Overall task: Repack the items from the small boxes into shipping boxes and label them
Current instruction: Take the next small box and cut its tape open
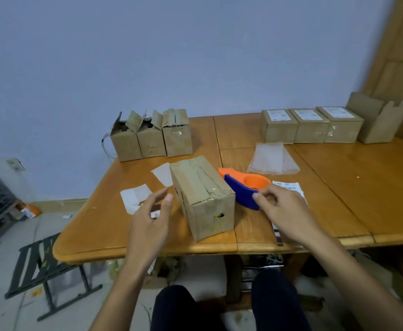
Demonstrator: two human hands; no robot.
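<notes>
Box (204, 197) lies between left grip (151, 215), right grip (282, 206).

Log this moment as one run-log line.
box: taped shut, on table | left hand: open, beside box | right hand: at tape dispenser, grip unclear | labelled boxes: three, back right

The table (353, 187) is finished in wood under a smooth, glossy varnish by which the light is thrown back. The middle box (205, 211) is made of matt brown cardboard, creased and rough at the seam, where shiny clear tape (213, 187) is laid. The same dull board is seen in the opened boxes (150, 139) and the sealed boxes (310, 130), the latter faced with white paper labels (305, 115). The tape dispenser (239, 191) is moulded in smooth blue and orange plastic, and the bubble bag (270, 158) is formed of translucent, dimpled film.
</notes>
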